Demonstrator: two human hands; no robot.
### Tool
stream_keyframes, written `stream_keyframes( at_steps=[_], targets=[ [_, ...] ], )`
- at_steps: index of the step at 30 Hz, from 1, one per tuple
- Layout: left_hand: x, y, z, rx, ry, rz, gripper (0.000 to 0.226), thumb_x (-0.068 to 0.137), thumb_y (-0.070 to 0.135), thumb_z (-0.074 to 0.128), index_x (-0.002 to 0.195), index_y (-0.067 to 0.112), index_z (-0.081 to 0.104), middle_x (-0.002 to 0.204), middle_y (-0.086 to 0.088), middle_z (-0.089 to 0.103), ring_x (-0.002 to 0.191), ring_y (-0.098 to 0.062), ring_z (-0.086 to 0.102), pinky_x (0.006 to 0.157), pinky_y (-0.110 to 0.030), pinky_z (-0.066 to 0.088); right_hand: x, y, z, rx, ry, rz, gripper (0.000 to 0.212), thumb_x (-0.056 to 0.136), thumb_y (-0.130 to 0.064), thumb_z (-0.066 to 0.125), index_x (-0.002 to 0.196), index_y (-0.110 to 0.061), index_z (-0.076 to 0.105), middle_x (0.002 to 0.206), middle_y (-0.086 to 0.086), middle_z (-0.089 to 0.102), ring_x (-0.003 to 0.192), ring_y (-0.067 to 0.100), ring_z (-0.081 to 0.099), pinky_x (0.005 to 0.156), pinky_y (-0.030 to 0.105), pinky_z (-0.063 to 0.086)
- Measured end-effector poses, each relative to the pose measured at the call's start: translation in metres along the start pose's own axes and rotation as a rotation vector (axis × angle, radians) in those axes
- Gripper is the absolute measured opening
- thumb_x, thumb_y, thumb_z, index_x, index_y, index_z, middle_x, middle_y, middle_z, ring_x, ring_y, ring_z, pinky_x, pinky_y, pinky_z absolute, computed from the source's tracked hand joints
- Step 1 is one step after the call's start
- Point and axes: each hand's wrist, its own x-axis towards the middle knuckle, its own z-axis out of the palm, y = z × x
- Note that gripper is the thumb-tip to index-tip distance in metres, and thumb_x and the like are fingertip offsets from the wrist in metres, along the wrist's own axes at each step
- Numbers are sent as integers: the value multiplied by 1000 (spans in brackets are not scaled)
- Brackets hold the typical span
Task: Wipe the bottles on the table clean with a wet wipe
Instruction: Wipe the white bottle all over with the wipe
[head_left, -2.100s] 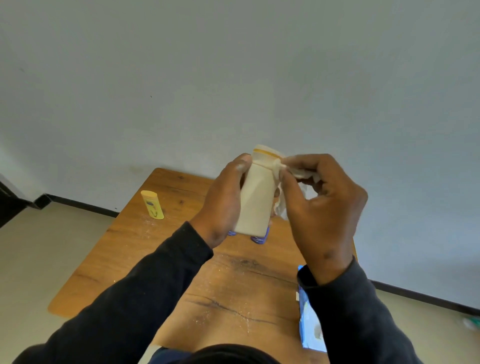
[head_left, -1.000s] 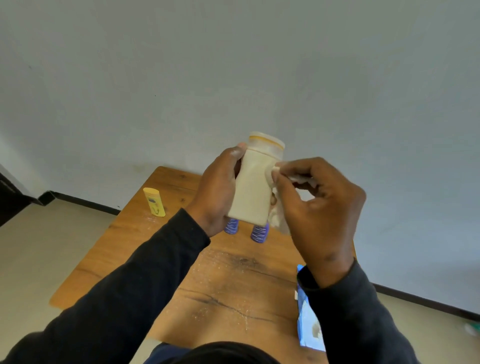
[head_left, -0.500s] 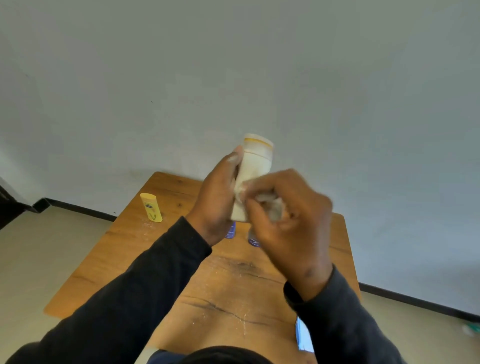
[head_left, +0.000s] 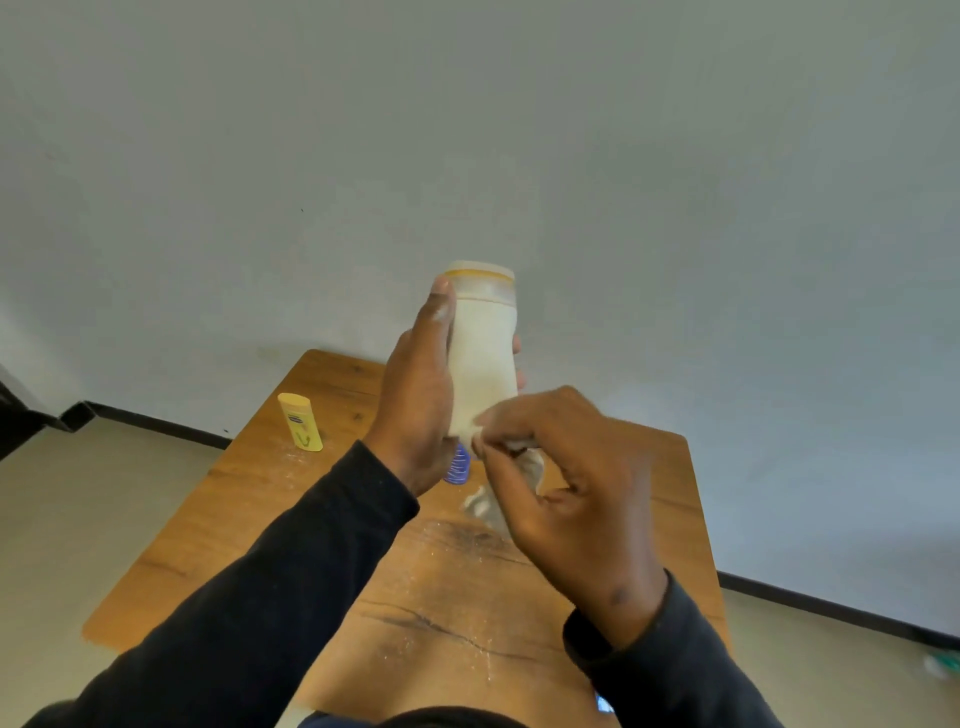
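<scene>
A cream bottle (head_left: 482, 353) with a yellow band near its cap is held upright above the wooden table (head_left: 291, 499). My left hand (head_left: 415, 410) grips its left side, thumb running up toward the cap. My right hand (head_left: 566, 493) pinches a crumpled white wet wipe (head_left: 524, 457) against the bottle's lower end. A small yellow bottle (head_left: 300, 422) stands on the table's far left. A blue ribbed bottle (head_left: 458, 464) shows between my hands, mostly hidden.
White powder dusts the table's middle around a dark crack (head_left: 441, 629). A blue corner of a wipes pack (head_left: 602, 704) peeks out by my right sleeve. A plain wall rises behind the table, with tan floor on both sides.
My right hand slid the wipe from near the cap down to the bottle's bottom end. The left hand raised the bottle and set it more upright.
</scene>
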Motion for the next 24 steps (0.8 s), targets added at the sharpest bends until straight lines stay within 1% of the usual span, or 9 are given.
stream_keyframes(
  at_steps=[3, 6, 9, 12, 15, 18, 20, 22, 24],
  targets=[
    [-5, -6, 2, -8, -35, -6, 50, 104, 54, 39, 108, 13, 66, 89, -13, 67, 76, -24, 64, 68, -37, 52, 11, 12, -2, -6, 110, 84, 11, 83, 3, 79, 84, -5, 72, 85, 0, 71, 78, 19, 69, 65, 39, 56],
    [-8, -7, 4, -1, -22, -26, 53, 104, 53, 38, 120, 9, 63, 97, -14, 66, 86, -28, 65, 71, -38, 54, 24, 22, -8, 9, 165, 156, 9, 84, 2, 77, 87, -5, 73, 87, 1, 72, 81, 16, 70, 69, 38, 59],
    [-7, 0, 3, -59, 51, 27, 47, 106, 51, 36, 108, 14, 65, 90, -13, 68, 75, -23, 65, 66, -36, 55, 14, 14, -7, 11, 95, 106, 11, 83, 5, 75, 84, -5, 71, 84, 0, 70, 78, 18, 68, 66, 38, 56],
    [-8, 3, 4, -125, 116, 4, 49, 105, 53, 36, 105, 13, 65, 88, -13, 68, 67, -24, 65, 61, -34, 54, -2, 2, 0, 43, 49, 41, 13, 79, 9, 74, 80, -4, 71, 83, 1, 70, 79, 19, 67, 67, 39, 54],
    [-9, 2, 6, -129, 86, -7, 49, 106, 53, 36, 108, 12, 64, 89, -14, 67, 68, -23, 64, 61, -34, 54, 0, 5, 1, 49, 73, 70, 13, 81, 8, 76, 81, -4, 72, 83, 1, 70, 78, 16, 67, 67, 34, 55],
    [-10, -1, 5, 14, 17, 29, 49, 107, 49, 35, 115, 11, 64, 91, -13, 69, 76, -23, 67, 62, -34, 55, 13, 12, -5, 46, 133, 149, 11, 83, 5, 78, 83, -5, 72, 84, -1, 70, 78, 12, 67, 68, 26, 57],
    [-16, -6, 7, 64, -56, 6, 48, 106, 47, 37, 117, 10, 65, 93, -14, 71, 82, -24, 70, 63, -34, 57, 23, 16, -11, 40, 168, 167, 10, 84, 4, 78, 84, -4, 72, 84, 0, 70, 78, 9, 68, 70, 19, 55],
    [-22, -11, 9, 110, -115, -14, 46, 105, 45, 38, 115, 12, 68, 98, -17, 73, 87, -26, 71, 65, -34, 58, 33, 20, -16, 16, 203, 163, 9, 85, 4, 77, 84, -3, 72, 84, 1, 71, 78, 9, 67, 71, 18, 54],
    [-25, -13, 10, 162, -127, -23, 43, 105, 45, 39, 111, 15, 70, 97, -12, 75, 85, -24, 72, 62, -33, 58, 41, 26, -22, -9, 227, 153, 7, 86, 3, 76, 86, -3, 72, 84, 3, 71, 78, 11, 68, 71, 24, 57]
  ],
)
